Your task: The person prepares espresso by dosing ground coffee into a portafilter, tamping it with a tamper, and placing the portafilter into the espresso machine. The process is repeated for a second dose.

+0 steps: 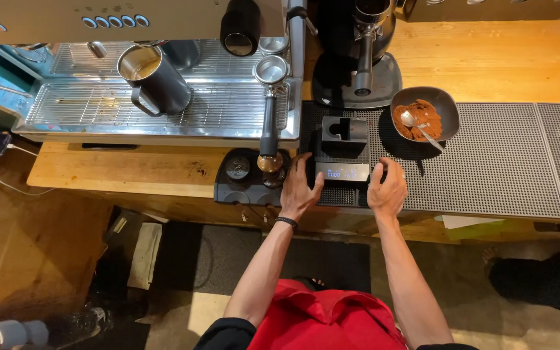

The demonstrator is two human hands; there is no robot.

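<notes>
A small black digital scale [343, 170] with a lit display sits on the dotted rubber mat [500, 162], with a black holder block [343, 133] on top of it. My left hand [300, 190] grips the scale's left edge and my right hand [387, 189] grips its right edge. Just left of my left hand a portafilter [270, 110] lies with its handle toward me, basket on the machine's drip tray. A dark bowl [424, 114] of brown coffee grounds with a metal spoon [419, 126] in it stands right of the scale.
An espresso machine [157, 97] fills the upper left, with a steel milk jug [153, 78] on its drip tray. A black tamping station [244, 175] sits by the portafilter handle. A coffee grinder [358, 58] stands behind the scale. The wooden counter [487, 58] runs right.
</notes>
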